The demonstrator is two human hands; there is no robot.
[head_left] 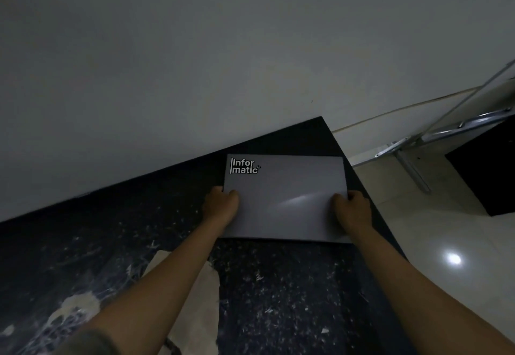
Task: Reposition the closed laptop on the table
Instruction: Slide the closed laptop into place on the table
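Fingers (232,195) curled, both hands gripping laptop (284,187) sides

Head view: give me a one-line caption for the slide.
Both hands, left hand and right hand, grip the closed grey laptop by its side edges near the dark table's far right corner.

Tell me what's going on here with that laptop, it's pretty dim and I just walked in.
A person grips a closed grey laptop by its two side edges, left hand on one, right hand on the other. It sits near the far right corner of a dark speckled table against the wall, close to the table's right edge. Whether it is lifted or resting flat is hard to tell.
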